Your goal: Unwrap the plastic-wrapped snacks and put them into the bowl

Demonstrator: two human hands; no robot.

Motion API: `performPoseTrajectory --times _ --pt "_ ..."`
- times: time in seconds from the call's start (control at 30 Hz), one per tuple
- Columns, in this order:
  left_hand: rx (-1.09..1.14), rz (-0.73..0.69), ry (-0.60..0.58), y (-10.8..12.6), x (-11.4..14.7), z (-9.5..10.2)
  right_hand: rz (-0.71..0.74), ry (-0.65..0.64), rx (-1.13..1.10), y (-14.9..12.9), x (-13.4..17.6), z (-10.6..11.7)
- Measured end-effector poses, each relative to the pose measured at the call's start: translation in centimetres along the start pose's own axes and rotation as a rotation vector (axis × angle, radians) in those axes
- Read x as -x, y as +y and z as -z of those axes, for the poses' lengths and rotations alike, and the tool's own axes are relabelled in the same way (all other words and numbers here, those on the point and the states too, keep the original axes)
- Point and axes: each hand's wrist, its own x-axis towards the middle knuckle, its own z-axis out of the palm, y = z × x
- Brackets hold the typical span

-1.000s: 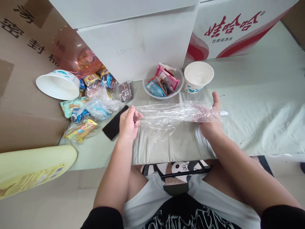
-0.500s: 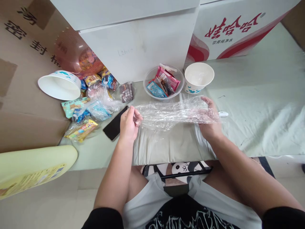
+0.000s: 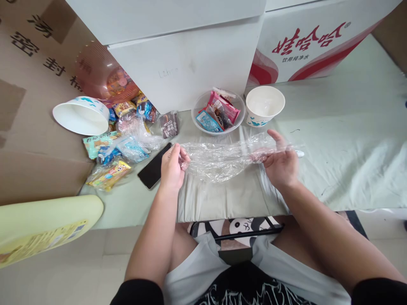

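Note:
A crumpled sheet of clear plastic film (image 3: 219,163) stretches across the space between my hands, sagging in its middle above the cloth. My left hand (image 3: 173,167) is closed on the film's left end, thumb against fingers. At the other end, my right hand (image 3: 281,165) has its palm turned up and its fingers apart, with the film lying across them; the fingers are partly blurred. Beyond the film stand a clear plastic bowl (image 3: 196,120) holding several snack packets (image 3: 219,111) and a white paper bowl (image 3: 265,101) with a blue print.
A black phone (image 3: 154,167) lies beside my left hand. Further left are wrapped snacks (image 3: 110,173) and a tipped paper bowl (image 3: 81,118). White cartons (image 3: 184,67) line the back. A white pen-like object (image 3: 299,153) is behind my right hand. A pale yellow container (image 3: 47,224) stands front left.
My right hand has turned palm up and its fingers have spread under the film. The film now sags lower in the middle. My left hand keeps its hold.

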Motion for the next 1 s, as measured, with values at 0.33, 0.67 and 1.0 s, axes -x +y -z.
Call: performPoseTrajectory --times 0.33,0.67,1.0 --pt "-0.076 -0.023 -0.014 -0.3 0.0 0.1 -0.116 0.082 0.101 -0.3 0.3 -0.6" --pt "-0.117 0.007 -0.113 -0.2 0.3 0.0 -0.151 0.122 0.097 -1.0 0.3 -1.2" --pt "-0.059 -0.091 -0.078 -0.7 -0.3 0.5 0.019 0.128 0.014 0.5 0.1 -0.6"
